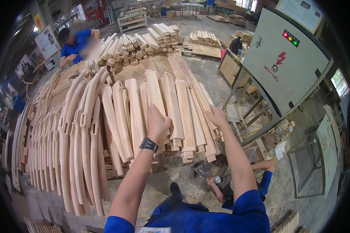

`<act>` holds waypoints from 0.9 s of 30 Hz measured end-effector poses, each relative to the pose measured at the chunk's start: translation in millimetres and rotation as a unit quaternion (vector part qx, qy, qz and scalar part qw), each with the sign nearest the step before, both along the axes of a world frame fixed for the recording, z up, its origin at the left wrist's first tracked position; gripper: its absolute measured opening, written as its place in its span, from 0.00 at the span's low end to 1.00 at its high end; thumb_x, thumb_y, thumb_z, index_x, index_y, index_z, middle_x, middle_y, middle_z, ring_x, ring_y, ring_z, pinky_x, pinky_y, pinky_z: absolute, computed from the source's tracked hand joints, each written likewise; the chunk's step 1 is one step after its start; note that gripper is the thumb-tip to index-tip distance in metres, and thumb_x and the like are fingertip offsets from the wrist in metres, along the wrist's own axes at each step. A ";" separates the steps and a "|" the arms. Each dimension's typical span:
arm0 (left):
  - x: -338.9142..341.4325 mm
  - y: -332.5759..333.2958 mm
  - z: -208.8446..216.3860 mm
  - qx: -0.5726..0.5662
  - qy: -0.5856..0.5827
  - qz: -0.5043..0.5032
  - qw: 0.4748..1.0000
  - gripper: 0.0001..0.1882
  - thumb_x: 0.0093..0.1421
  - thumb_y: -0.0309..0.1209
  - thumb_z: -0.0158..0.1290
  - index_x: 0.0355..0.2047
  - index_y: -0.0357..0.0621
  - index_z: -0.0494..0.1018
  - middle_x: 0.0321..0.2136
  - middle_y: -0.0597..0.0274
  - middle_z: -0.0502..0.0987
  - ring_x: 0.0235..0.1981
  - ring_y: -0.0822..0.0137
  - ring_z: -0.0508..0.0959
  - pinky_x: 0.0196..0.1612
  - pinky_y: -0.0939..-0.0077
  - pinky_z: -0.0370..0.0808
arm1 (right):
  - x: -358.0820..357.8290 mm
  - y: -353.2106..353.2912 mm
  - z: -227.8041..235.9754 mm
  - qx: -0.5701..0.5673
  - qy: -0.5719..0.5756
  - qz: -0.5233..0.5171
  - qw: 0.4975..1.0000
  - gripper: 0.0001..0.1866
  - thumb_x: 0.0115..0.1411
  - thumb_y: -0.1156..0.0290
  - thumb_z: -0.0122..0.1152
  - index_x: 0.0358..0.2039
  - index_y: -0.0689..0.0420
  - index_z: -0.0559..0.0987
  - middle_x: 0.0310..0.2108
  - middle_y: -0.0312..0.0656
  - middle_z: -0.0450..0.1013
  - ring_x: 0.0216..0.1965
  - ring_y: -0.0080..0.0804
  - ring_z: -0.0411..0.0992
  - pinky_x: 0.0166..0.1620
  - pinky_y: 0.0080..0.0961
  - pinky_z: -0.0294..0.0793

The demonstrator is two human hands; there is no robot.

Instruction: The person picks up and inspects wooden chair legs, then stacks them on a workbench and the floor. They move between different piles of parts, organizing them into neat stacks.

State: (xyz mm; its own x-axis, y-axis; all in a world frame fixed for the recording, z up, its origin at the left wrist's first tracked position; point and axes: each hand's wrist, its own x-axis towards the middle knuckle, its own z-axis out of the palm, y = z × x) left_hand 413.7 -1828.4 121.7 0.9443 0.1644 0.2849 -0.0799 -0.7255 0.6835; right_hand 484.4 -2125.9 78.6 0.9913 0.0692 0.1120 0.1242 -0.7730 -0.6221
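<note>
A row of pale wooden furniture pieces (185, 116) lies side by side on the stack in front of me. My left hand (157, 121), with a dark watch on its wrist, is closed around one tapered wooden piece (154, 90) whose far end rises above its neighbours. At the right edge of the row my right hand (217, 116) rests against the outer pieces, its fingers stretched out and partly hidden. Left of the row stand many curved wooden chair posts (77, 132) with oblong slots, packed upright-looking and close together.
Behind the row is a heap of wooden blanks (144, 44). A grey electrical cabinet (287, 58) with coloured lights stands to the right. One co-worker (76, 44) is at the far left; another co-worker's arm (217, 190) reaches in low beside me, holding a small cup-like object.
</note>
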 end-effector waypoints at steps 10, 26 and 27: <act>-135.3 -21.1 19.1 -0.243 -0.074 0.005 0.967 0.25 0.63 0.29 0.52 0.58 0.30 0.63 0.45 0.46 0.75 0.47 0.60 0.75 0.51 0.69 0.72 | -96.5 -20.8 -15.5 0.310 -0.175 -0.202 0.913 0.22 0.64 0.60 0.53 0.50 0.64 0.77 0.48 0.50 0.76 0.53 0.38 0.72 0.56 0.30 0.68; -492.1 31.9 -133.6 -0.431 0.176 0.266 0.844 0.19 0.67 0.33 0.45 0.57 0.41 0.66 0.32 0.58 0.79 0.29 0.73 0.78 0.29 0.79 0.74 | -141.0 103.5 -9.7 0.736 0.025 -0.458 0.498 0.35 0.66 0.47 0.38 0.63 0.62 0.58 0.61 0.52 0.58 0.58 0.45 0.63 0.58 0.44 0.62; -501.5 31.7 -136.0 -0.421 0.177 0.282 0.844 0.19 0.68 0.36 0.44 0.55 0.39 0.67 0.32 0.56 0.79 0.28 0.70 0.79 0.28 0.78 0.77 | -138.9 94.8 -15.1 0.744 0.010 -0.440 0.503 0.35 0.66 0.47 0.38 0.63 0.63 0.58 0.60 0.52 0.59 0.58 0.45 0.63 0.57 0.44 0.63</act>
